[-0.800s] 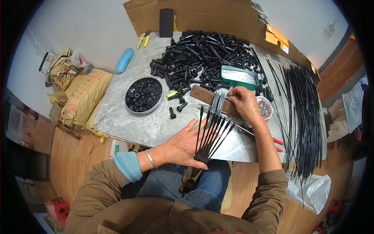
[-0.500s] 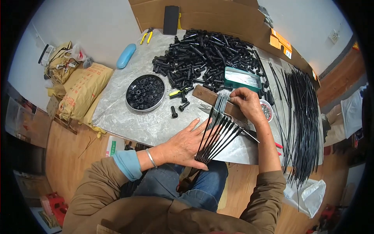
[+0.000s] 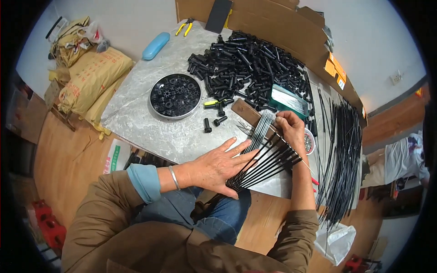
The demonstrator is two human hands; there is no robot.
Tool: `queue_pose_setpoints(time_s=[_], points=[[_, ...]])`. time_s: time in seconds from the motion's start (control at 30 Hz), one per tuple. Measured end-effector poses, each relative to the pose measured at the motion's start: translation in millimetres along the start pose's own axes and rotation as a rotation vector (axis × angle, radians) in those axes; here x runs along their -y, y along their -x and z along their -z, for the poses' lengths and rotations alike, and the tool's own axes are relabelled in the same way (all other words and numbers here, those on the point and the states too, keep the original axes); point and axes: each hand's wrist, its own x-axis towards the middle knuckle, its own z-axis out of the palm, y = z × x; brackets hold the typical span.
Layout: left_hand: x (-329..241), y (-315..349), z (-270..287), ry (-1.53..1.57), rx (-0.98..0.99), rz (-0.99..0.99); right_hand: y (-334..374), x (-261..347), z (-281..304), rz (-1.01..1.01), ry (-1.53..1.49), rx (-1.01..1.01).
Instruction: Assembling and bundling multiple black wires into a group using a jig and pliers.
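Note:
My left hand (image 3: 218, 169) lies flat with its fingers spread, touching a row of thin rods at the table's front edge. The rods' grey ends (image 3: 260, 132) sit side by side against a brown wooden block (image 3: 246, 112). Black rods (image 3: 266, 172) fan out to the right from beside my left thumb. My right hand (image 3: 291, 129) pinches at the far ends of the grey rods; what its fingertips hold is too small to make out. A slim pale stick (image 3: 301, 161) slants across the fan under my right wrist. Scissor-like blades (image 3: 245, 129) show left of the rods.
A heap of black bolt-like parts (image 3: 250, 63) covers the table's back. Around it are a round tin of black rings (image 3: 175, 115), a green box of thin wires (image 3: 291, 109), a white cup (image 3: 310, 142), yellow-handled pliers (image 3: 184, 28), a blue case (image 3: 156, 45) and long black rods (image 3: 341, 154).
The head view has shifted and turned slightly. The black rods' free ends have swung right, toward my right forearm. My left hand stays spread and my right hand still pinches at the grey ends.

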Motion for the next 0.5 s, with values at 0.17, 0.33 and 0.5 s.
queue_pose_setpoints(time_s=[0.17, 0.33, 0.5], points=[[3, 5, -3, 0.001, -0.037, 0.011, 12, 15, 1, 0.056, 0.180, -0.030], [3, 8, -3, -0.005, -0.015, 0.024, 25, 27, 19, 0.096, 0.666, 0.002], [5, 9, -4, 0.057, -0.035, 0.019, 20, 31, 18, 0.179, 0.673, 0.034]])
